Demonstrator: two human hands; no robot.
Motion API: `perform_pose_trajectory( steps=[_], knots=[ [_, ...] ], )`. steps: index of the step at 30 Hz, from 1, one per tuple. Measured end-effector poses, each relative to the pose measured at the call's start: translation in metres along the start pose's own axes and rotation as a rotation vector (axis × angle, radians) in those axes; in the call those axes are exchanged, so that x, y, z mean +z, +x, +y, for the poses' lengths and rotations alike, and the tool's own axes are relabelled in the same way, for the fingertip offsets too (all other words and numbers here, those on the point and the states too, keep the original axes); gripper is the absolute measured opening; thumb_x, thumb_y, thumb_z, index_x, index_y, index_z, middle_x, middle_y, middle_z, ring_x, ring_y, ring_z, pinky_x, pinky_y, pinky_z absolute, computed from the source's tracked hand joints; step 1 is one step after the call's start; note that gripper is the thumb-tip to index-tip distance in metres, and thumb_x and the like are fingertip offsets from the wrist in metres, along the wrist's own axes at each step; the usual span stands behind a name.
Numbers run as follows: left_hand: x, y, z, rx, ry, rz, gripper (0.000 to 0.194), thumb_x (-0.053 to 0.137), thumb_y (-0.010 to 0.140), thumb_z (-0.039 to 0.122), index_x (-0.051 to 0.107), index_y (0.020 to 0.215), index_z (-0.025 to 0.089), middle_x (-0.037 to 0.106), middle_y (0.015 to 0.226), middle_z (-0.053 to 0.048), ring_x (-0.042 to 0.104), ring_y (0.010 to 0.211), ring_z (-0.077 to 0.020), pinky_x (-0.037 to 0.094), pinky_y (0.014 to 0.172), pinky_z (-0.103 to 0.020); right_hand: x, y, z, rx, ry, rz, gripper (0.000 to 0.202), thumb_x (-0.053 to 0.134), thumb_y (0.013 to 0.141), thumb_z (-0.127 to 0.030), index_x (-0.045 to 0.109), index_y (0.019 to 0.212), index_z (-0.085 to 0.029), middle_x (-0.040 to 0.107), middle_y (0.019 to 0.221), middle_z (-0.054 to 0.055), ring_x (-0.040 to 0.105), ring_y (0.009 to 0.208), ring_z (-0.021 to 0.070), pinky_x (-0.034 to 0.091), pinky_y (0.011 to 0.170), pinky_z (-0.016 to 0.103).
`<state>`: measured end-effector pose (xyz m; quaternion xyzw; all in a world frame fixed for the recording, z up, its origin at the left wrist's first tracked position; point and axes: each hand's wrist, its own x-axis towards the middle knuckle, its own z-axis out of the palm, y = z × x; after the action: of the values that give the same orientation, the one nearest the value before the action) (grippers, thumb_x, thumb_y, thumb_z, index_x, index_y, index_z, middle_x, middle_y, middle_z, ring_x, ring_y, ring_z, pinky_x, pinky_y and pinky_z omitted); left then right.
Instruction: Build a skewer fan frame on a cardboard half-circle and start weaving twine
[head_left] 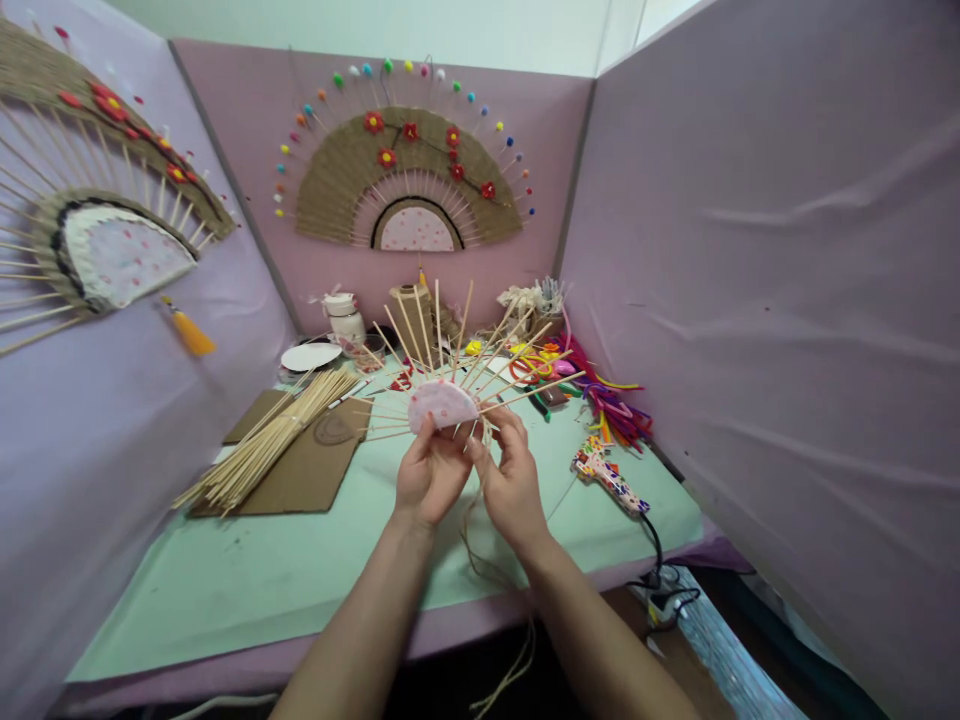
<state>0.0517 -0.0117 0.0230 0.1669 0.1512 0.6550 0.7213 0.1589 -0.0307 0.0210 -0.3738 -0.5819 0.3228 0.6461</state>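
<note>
Above the table, my left hand (pixel 435 470) grips a half-round fan frame (pixel 442 402) by its lower edge, thumb on the front. Its centre is covered in pale pink dotted cloth, and thin wooden sticks fan out from it. My right hand (pixel 510 470) is closed at the frame's right end, thumb and fingers pinching a strand of twine (pixel 472 545). From there the twine hangs down past my right forearm and over the table's front edge. My fingertips hide the exact spot where twine and frame meet.
A bundle of wooden sticks (pixel 277 440) lies on cardboard (pixel 330 480) at left. Right: a patterned glue gun (pixel 611 478) with a cord, and colourful pipe cleaners (pixel 615 405). At the back are a twine roll (pixel 414 325) and a white jug (pixel 344 320). A finished fan (pixel 322 190) hangs behind.
</note>
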Motion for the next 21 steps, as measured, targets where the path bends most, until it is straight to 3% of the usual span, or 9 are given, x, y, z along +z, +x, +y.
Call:
perform_pose_trajectory(
  steps=[3, 7, 10, 12, 15, 21],
  knots=[
    [-0.002, 0.006, 0.008, -0.035, -0.026, 0.036, 0.036, 0.033, 0.101, 0.022, 0.064, 0.121, 0.022, 0.076, 0.099, -0.004, 0.07, 0.099, -0.0137, 0.044, 0.107, -0.038, -0.03, -0.005, 0.008, -0.056, -0.186, -0.08, 0.037, 0.061, 0.086, -0.027, 0.059, 0.122, -0.027, 0.057, 0.127, 0.008, 0.049, 0.122, 0.0242, 0.038, 0.106, 0.046],
    [-0.005, 0.013, 0.011, -0.037, -0.081, 0.106, 0.042, 0.026, 0.102, 0.019, 0.058, 0.13, 0.023, 0.075, 0.101, -0.006, 0.07, 0.096, -0.0123, 0.052, 0.097, -0.031, -0.099, -0.011, 0.031, -0.097, -0.588, -0.113, 0.033, 0.057, 0.088, -0.035, 0.06, 0.119, -0.024, 0.06, 0.12, 0.011, 0.051, 0.115, 0.028, 0.039, 0.101, 0.049],
    [-0.01, 0.017, 0.009, -0.031, -0.106, 0.136, 0.042, 0.026, 0.103, 0.019, 0.058, 0.129, 0.023, 0.075, 0.102, -0.005, 0.071, 0.095, -0.0119, 0.055, 0.091, -0.027, -0.154, -0.014, 0.049, -0.048, -0.938, -0.053, 0.035, 0.056, 0.088, -0.038, 0.061, 0.117, -0.019, 0.059, 0.117, 0.015, 0.05, 0.113, 0.0318, 0.038, 0.099, 0.051],
    [-0.014, 0.018, 0.007, -0.041, -0.087, 0.133, 0.041, 0.028, 0.103, 0.019, 0.057, 0.13, 0.024, 0.075, 0.104, -0.005, 0.071, 0.094, -0.0115, 0.054, 0.091, -0.027, -0.18, -0.015, 0.058, 0.032, -1.131, -0.086, 0.037, 0.058, 0.086, -0.038, 0.061, 0.116, -0.018, 0.06, 0.114, 0.017, 0.052, 0.11, 0.0329, 0.039, 0.097, 0.049],
    [-0.021, 0.02, 0.004, -0.035, -0.052, 0.136, 0.041, 0.032, 0.102, 0.019, 0.052, 0.137, 0.025, 0.075, 0.104, -0.005, 0.071, 0.092, -0.0114, 0.054, 0.093, -0.027, -0.195, -0.014, 0.07, 0.161, -1.284, -0.185, 0.041, 0.061, 0.083, -0.035, 0.059, 0.119, -0.016, 0.062, 0.11, 0.016, 0.055, 0.105, 0.0321, 0.041, 0.094, 0.045],
    [-0.032, 0.023, 0.004, 0.002, -0.052, 0.136, 0.044, 0.032, 0.101, 0.015, 0.046, 0.141, 0.025, 0.075, 0.103, -0.006, 0.072, 0.09, -0.012, 0.053, 0.095, -0.029, -0.19, -0.008, 0.082, 0.318, -1.238, -0.202, 0.045, 0.057, 0.084, -0.034, 0.057, 0.122, -0.01, 0.062, 0.109, 0.02, 0.058, 0.104, 0.033, 0.044, 0.089, 0.043]
  ],
)
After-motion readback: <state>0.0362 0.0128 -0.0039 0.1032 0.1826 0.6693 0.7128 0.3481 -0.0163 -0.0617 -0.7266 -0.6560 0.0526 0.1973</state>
